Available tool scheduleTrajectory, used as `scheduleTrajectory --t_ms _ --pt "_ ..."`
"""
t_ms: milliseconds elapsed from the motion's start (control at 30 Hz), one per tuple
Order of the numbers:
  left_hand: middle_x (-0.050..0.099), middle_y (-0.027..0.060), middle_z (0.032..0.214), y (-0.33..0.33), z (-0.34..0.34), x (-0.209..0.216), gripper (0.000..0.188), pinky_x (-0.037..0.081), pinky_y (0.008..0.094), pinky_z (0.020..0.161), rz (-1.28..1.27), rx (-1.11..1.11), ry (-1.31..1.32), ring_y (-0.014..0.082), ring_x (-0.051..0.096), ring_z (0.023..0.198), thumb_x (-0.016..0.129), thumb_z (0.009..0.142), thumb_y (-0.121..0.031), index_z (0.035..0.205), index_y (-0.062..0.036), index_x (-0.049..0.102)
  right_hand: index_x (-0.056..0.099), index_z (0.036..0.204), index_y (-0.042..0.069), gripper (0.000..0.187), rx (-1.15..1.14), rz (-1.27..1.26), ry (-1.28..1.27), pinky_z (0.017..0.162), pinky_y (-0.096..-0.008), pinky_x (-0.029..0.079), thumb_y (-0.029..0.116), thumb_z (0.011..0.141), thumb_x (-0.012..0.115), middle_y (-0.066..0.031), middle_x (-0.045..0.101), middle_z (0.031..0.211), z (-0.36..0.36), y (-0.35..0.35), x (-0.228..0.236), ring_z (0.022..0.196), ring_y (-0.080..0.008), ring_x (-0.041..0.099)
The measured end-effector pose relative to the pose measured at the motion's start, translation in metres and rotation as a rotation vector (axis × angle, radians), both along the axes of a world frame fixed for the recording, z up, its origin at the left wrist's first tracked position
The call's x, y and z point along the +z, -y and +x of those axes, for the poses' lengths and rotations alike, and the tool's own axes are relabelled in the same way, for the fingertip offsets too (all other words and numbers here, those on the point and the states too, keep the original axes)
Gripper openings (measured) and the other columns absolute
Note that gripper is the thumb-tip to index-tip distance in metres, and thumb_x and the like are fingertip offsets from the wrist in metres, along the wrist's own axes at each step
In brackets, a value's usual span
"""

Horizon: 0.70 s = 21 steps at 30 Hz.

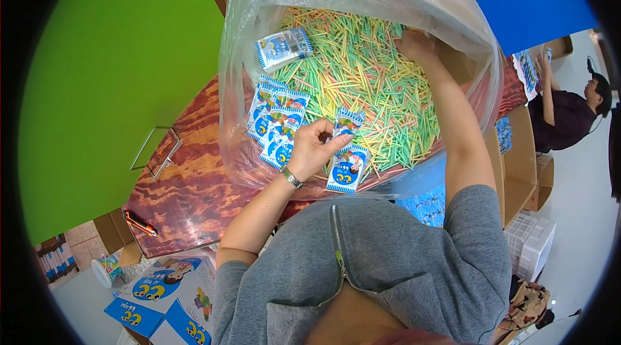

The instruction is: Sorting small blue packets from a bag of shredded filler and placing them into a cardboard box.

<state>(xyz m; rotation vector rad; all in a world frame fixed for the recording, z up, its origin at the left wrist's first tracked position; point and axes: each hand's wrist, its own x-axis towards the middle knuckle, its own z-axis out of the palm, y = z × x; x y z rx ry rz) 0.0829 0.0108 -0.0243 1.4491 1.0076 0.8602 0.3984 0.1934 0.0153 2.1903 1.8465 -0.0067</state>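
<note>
A large clear plastic bag [238, 41] lines an open cardboard box and holds a heap of thin green, yellow and pink sticks [362, 80]. My left hand [315, 150], with a watch on its wrist, pinches a small blue-and-white sachet [348, 118] between thumb and fingers above the heap. Just below my thumb lies another sachet [348, 169]. To the left, several sachets [278, 118] overlap on the sticks, and one more sachet [283, 47] rests farther up. My right hand [416, 45] reaches into the heap's far right side, its fingertips hidden.
The red-brown table [194, 199] carries a metal wire stand [157, 151] and an orange-black box cutter [140, 223] at left. A printed blue-and-white carton [165, 293] stands below. Cardboard boxes [521, 161] and a white crate [529, 241] are at right, where another person [563, 112] works.
</note>
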Motion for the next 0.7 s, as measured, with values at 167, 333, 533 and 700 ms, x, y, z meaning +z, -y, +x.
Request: scheduleTrajectory --t_ms 167,333,533,700 --pt "0.062 -0.0042 0.070 -0.002 -0.005 0.007 0.018 0.040 0.0205 0.056 0.010 -0.014 -0.014 0.0020 0.049 0.064 0.077 0.082 -0.012 0.076 -0.0036 0.062 0.060 0.121 0.001 0.053 0.056 0.094 -0.167 0.109 -0.0458 0.033 0.043 0.091 0.053 -0.0191 0.048 0.139 -0.001 0.015 0.014 0.132 -0.0327 0.043" --pt "0.062 -0.0027 0.074 -0.015 0.000 0.013 0.020 0.043 0.0213 0.057 -0.136 0.073 0.304 0.0035 0.051 0.065 0.076 0.083 -0.017 0.079 -0.0020 0.063 0.060 0.108 0.003 0.041 0.155 0.113 -0.636 0.092 -0.0397 0.045 0.041 0.095 0.050 -0.0105 0.061 0.111 0.004 0.044 0.041 0.114 -0.0223 0.055" --pt "0.067 0.0021 0.100 -0.062 0.028 0.054 0.019 0.052 0.0265 0.073 -0.250 0.045 0.730 0.0085 0.063 0.085 0.065 0.092 -0.013 0.108 -0.0020 0.063 0.054 0.093 0.007 0.024 -0.022 -0.683 -1.595 0.051 -0.0254 0.049 0.030 0.099 0.052 -0.0034 0.061 0.081 -0.042 0.109 0.054 0.064 -0.0124 0.062" --pt "0.067 0.0030 0.102 -0.054 0.042 0.049 0.021 0.051 0.0271 0.077 -0.394 -0.085 0.850 0.0084 0.062 0.089 0.066 0.092 -0.017 0.107 -0.0016 0.063 0.057 0.098 0.008 0.024 -0.122 -0.898 -1.787 0.052 -0.0216 0.046 0.032 0.098 0.054 -0.0008 0.059 0.078 -0.068 0.125 0.035 0.066 -0.0108 0.060"
